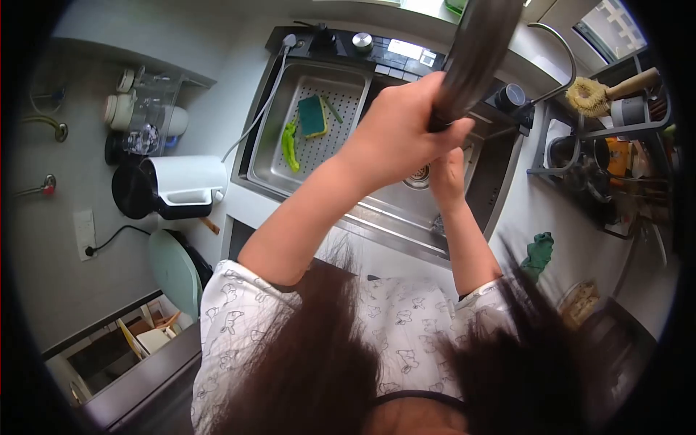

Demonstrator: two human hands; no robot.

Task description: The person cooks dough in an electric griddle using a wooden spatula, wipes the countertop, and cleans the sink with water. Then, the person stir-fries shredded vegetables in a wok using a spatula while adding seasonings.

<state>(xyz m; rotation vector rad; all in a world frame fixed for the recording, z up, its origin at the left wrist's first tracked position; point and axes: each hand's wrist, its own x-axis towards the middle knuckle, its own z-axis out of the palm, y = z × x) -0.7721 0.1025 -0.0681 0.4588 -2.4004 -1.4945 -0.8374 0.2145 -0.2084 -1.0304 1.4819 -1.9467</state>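
My left hand [406, 119] is raised over the sink [406, 232], its fingers closed round the lower end of a long dark brown object [482, 54]. That object slants up and out of the top of the view; motion blur hides its kind. Just below and to the right is my right hand [448, 177], its fingers mostly hidden behind the left hand. In the perforated metal basin [344, 138] at the left lie a green-and-yellow sponge [312, 116], a bright green pepper [290, 145] and a thin green piece [332, 109].
A white electric kettle [188, 181] stands on the left counter. At the right are a dish rack [580, 134] with a scrub brush [589, 96] and a green cloth [538, 254]. Behind the sink curves a faucet [569, 54]. An open drawer [109, 362] is at lower left.
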